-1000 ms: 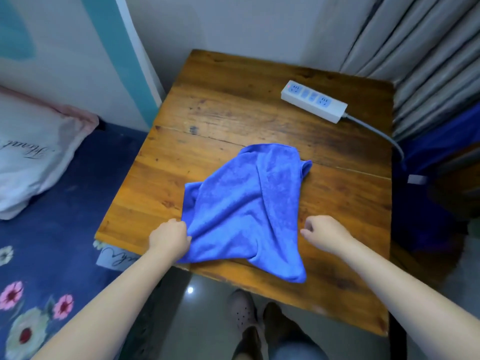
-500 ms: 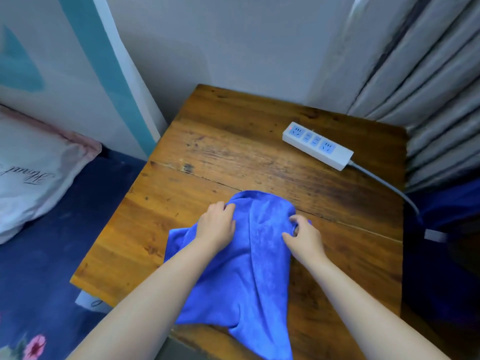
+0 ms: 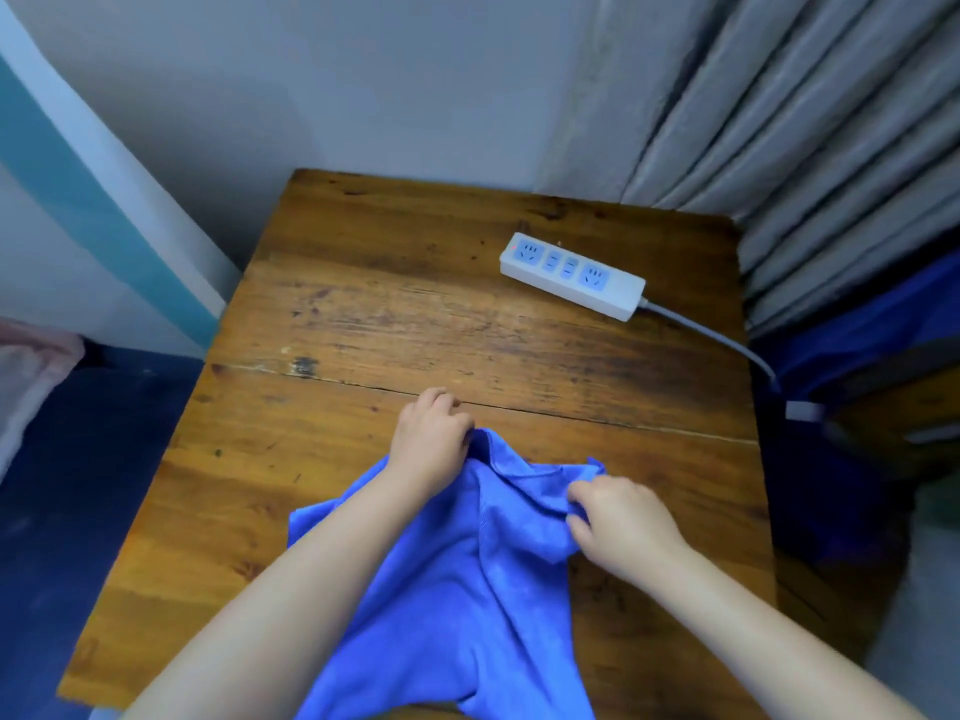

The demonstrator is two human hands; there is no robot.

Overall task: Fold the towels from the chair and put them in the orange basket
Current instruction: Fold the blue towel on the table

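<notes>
A person's left hand and right hand, fingers curled and pinching the far corners of a rumpled blue towel on the wooden counter, appear mid-fold; next, likely, spreading it flat before folding.

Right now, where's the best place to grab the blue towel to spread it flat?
Probably the two far corners of the towel, coming from the near side as the left hand and right hand do. It lies bunched lengthwise toward you, so pulling those corners apart should open it.
</notes>
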